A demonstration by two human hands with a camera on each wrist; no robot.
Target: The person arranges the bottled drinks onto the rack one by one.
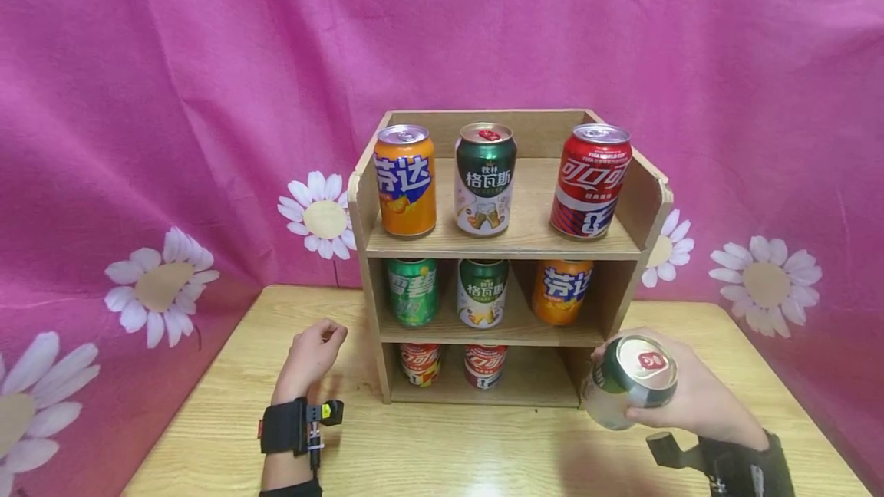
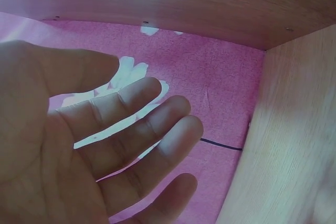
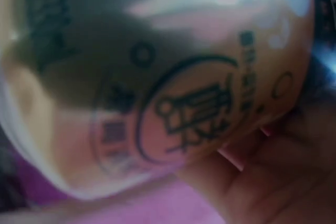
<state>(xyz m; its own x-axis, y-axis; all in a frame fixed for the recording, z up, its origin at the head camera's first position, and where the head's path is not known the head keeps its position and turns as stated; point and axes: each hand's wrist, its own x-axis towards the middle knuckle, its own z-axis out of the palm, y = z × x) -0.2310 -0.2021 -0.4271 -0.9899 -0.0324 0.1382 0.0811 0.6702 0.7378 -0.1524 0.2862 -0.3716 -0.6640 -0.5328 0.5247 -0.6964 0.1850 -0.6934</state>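
My right hand [image 1: 700,390] grips a drink can [image 1: 615,386] with a dark green upper band, a gold lid and a red tab. The can tilts, its lid toward the head camera, in front of the shelf's lower right corner. In the right wrist view the can's pale metallic side [image 3: 194,114] with dark print fills most of the picture. My left hand [image 1: 314,355] is left of the wooden shelf [image 1: 497,254] and holds nothing. Its fingers [image 2: 163,150] are loosely bent in the left wrist view, near a wooden panel.
On the top tier stand an orange can [image 1: 405,194], a green-and-white can [image 1: 485,190] and a red can [image 1: 592,190]. The middle tier bears a green can [image 1: 413,294], a green-and-white can [image 1: 482,296] and an orange can [image 1: 561,294]. Two red cans stand at the bottom [image 1: 420,364].
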